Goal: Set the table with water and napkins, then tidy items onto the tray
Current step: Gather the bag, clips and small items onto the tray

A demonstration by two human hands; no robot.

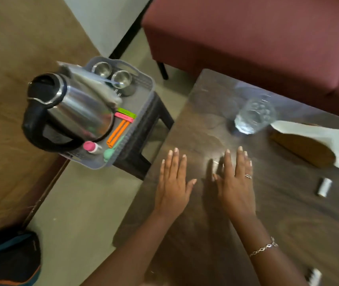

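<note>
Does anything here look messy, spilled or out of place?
No spill shows. The steel kettle with a black handle looks oversized for the grey plastic tray, its handle jutting past the rim. The white paper napkin lies unevenly across a brown flat object. Both hands, left and right, rest flat on the dark wooden table.
</note>
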